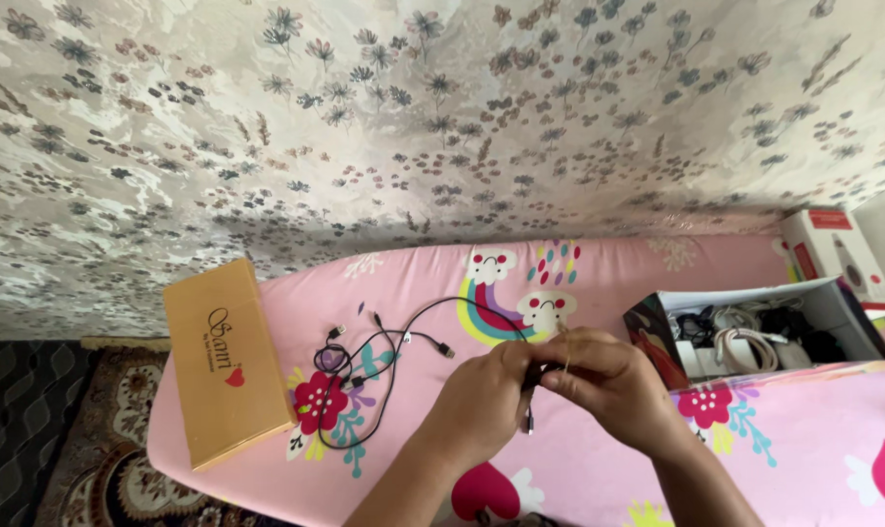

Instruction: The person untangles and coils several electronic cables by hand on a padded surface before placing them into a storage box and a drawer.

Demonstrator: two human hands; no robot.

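Note:
My left hand (486, 395) and my right hand (603, 381) meet over a pink patterned surface (599, 459). Both pinch a bundled black cable (532, 383) between the fingertips; one plug end hangs below at the cable end (529, 423). A thin tie or wire seems to run from my right fingers near the bundle. To the left, a loose tangle of black cables (364, 376) with several plugs lies spread on the surface, apart from both hands.
A flat tan cardboard box (225, 359) lies at the left edge of the pink surface. An open box (764, 337) holding cables and chargers sits at the right, with a white and red carton (838, 256) behind it. Floral wallpaper (413, 117) backs everything; patterned carpet (81, 429) lies lower left.

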